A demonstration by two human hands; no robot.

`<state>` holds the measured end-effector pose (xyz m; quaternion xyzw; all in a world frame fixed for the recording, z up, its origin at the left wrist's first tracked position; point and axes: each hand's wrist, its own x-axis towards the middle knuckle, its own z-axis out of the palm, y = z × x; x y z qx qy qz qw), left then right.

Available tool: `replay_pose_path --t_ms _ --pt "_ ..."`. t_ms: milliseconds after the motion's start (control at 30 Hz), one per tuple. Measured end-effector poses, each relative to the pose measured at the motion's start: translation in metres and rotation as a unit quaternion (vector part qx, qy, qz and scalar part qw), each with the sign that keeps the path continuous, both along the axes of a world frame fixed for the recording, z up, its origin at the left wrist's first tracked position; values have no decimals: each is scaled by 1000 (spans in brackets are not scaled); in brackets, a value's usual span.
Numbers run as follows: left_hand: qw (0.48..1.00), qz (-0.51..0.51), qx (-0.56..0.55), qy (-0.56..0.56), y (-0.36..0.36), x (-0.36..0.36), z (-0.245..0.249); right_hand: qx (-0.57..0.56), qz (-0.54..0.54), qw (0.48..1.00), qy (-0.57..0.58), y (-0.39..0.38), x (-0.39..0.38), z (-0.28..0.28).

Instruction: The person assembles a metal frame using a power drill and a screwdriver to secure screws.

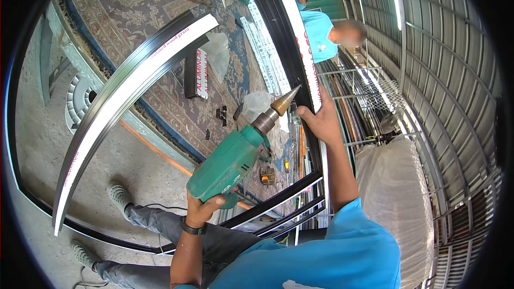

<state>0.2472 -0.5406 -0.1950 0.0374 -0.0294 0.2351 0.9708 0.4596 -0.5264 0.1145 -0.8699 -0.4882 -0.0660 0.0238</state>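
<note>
My left hand (205, 209), a dark watch on its wrist, grips the handle of a green electric drill (230, 163). The drill's brass-coloured cone bit (284, 101) points at a long black aluminium frame bar (306, 48) covered with white tape bearing red print. The bit's tip lies close beside that bar; I cannot tell whether it touches. My right hand (319, 121) clasps the same bar just past the bit, thumb on the near face. A second taped bar of the frame (134, 81) runs across the left.
A co-worker in a blue shirt (319, 32) stands at the far end of the bar. A patterned carpet (139, 0) holds short profile pieces, plastic bags and small parts. A plastic-wrapped bundle (396, 187), a wire rack (369, 96) and a corrugated metal wall (455, 74) lie right.
</note>
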Motion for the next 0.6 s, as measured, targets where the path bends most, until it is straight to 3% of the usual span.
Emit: replay_pose_path --t_ms 200,400,533,600 --pt "1000 1 7 -12 2 1 2 -10 -7 1000 -5 3 -3 1" --pt "997 4 42 63 -4 1 15 -17 7 1000 -24 1 -2 -1" --pt "977 119 147 103 -24 14 2 -16 10 1000 -14 5 -7 -1" --pt "975 113 150 116 -27 15 1 -13 16 1000 -15 5 -7 -1"
